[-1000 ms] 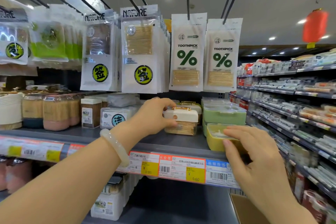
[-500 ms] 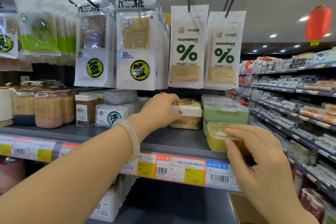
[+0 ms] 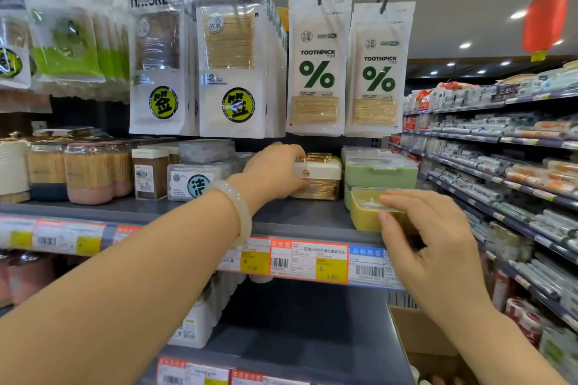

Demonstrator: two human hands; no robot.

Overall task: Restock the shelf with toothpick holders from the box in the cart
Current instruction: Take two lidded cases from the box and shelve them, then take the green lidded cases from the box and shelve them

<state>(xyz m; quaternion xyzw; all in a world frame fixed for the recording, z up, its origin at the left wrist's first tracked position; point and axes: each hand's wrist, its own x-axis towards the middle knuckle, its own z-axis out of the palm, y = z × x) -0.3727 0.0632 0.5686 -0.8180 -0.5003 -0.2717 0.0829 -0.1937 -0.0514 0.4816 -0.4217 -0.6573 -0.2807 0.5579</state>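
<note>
Broadly, the scene from largest to smallest:
Shelf [image 3: 300, 219]: grey store shelf with price tags along its front lip; a bare stretch at the front edge is likely the slot being filled.
Cardboard box [image 3: 419, 344]: only a corner shows at lower right, below the shelf; its contents are hidden.
Green boxes [image 3: 380, 170]: stacked at the back right, forming the row the yellow one seems meant to line up with.
Left hand [image 3: 275, 172]: fingers curled round the left side and top of the white-lidded toothpick holder [image 3: 319, 178], probably squaring it against its neighbours.
Right hand [image 3: 422, 228]: thumb and fingertips pinch the near corner of the yellow box [image 3: 366, 212], which sits at the shelf's front, just before the green stack, likely to nudge it back.
</note>
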